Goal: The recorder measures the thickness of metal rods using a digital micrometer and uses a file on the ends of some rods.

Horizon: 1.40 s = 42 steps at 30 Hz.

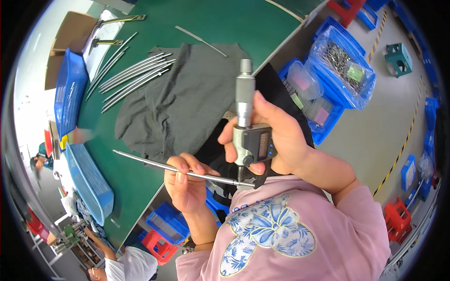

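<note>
My left hand (188, 189) pinches a slim, shiny metal rod (145, 161), which slants from a narrow tip at the left down to its right end. My right hand (287, 140) grips a digital micrometer (244, 96) with a silver thimble and a small dark display, its thimble pointing up in the view. The rod's right end lies at the micrometer's measuring gap; whether both jaws touch it I cannot tell. Beyond my hands, several similar metal rods (136, 75) rest partly on a dark grey cloth (187, 98) spread over the green table (206, 18).
A thin metal piece (201, 41) and two calipers (117, 19) lie farther back. Blue baskets (70, 93) line the table's left side. To the right, blue bins (344, 70) hold small metal parts. A co-worker (131, 264) is at lower left.
</note>
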Tool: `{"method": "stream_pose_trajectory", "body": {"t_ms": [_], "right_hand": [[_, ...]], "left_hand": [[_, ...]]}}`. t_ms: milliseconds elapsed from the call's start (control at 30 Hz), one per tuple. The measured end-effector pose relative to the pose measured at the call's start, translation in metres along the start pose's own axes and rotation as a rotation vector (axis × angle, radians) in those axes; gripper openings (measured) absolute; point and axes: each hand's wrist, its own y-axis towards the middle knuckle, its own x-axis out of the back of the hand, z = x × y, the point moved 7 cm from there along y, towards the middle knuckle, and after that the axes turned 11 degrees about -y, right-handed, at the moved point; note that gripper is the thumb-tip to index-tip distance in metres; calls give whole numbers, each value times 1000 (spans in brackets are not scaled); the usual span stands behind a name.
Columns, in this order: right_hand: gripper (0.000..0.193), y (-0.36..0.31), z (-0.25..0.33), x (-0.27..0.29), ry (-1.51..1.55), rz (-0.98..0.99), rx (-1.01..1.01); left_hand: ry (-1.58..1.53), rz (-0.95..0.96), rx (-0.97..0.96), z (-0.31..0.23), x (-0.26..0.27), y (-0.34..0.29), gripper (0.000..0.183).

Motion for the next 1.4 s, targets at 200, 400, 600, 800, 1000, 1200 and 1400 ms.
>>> {"method": "stream_pose_trajectory", "body": {"t_ms": [200,400,600,800,1000,1200,1400], "right_hand": [[66,-3,6,25,-12,-72,74],[63,-11,28,35,-71,-152,220],[64,-9,51,32,-4,-113,231],[64,-7,40,30,2,3,159],[65,-10,30,26,-28,-13,82],[65,-15,26,16,-88,50,42],[65,-16,22,11,-174,92,1]], "left_hand": [[112,-19,-29,-38,-4,-2,30],[908,-194,-129,-81,11,-11,26],[1366,-2,-216,-84,2,1,20],[1607,354,-200,-63,-13,14,30],[1560,464,-144,-55,-14,19,34],[1534,523,-44,-50,-9,15,36],[1510,545,79,-48,-8,16,36]]}}
